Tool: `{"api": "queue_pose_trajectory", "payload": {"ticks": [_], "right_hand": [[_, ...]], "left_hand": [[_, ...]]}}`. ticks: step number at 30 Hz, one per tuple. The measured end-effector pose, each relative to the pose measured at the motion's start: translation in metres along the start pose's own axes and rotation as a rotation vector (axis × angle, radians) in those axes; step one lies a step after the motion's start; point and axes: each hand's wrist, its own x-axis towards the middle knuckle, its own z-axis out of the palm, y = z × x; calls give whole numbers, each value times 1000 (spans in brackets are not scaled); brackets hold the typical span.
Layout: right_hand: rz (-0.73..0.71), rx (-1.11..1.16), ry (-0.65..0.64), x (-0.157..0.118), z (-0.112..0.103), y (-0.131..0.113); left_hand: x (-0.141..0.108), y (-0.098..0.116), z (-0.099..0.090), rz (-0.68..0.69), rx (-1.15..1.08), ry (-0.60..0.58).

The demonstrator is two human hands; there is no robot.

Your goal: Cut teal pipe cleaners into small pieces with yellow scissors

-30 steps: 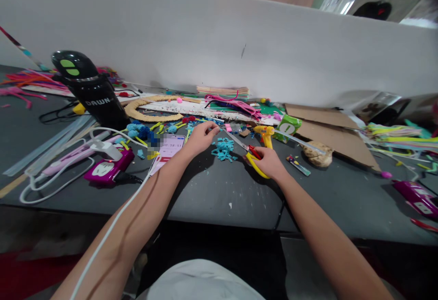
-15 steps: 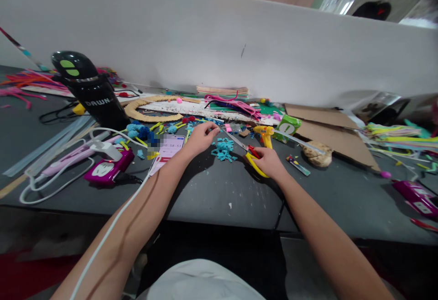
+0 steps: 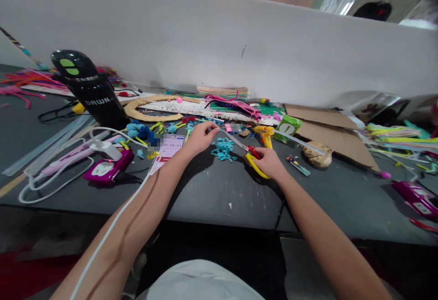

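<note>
My right hand (image 3: pixel 270 162) is closed round the yellow and red handles of a pair of scissors (image 3: pixel 238 143), whose metal blades point up and left. At the blade tips is my left hand (image 3: pixel 203 136), its thumb and fingertips pinched together. Whatever lies in that pinch is too small to make out. A pile of short light-blue cut pieces (image 3: pixel 224 149) lies on the grey table just below the blades. Beside my left forearm rests a phone (image 3: pixel 168 150) with a running timer, partly covered by the arm.
A black bottle (image 3: pixel 94 90) stands at the left, behind a purple power strip (image 3: pixel 108 167) and white cables. Right of the scissors are a yellow glue gun (image 3: pixel 265 134), a green box (image 3: pixel 286 128), a tan lump (image 3: pixel 317 155) and cardboard (image 3: pixel 335 140). A white partition (image 3: pixel 191 35) rises behind.
</note>
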Motion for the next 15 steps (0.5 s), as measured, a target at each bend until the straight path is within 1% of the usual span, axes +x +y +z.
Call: {"api": "queue_pose_trajectory", "payload": {"ticks": [3,8,12,15], "right_hand": [[-10,-27,5,1,-1,0],[36,21,53,0,2,0],[65,33,42,-1,4,2],[67,8,37,-1,4,2]], "left_hand": [[0,0,-1,-3,8,-1],[-1,-3,1,3,79,-5],[-5,2,4,18,285,-38],[-8,8,0,-49,423,-42]]}}
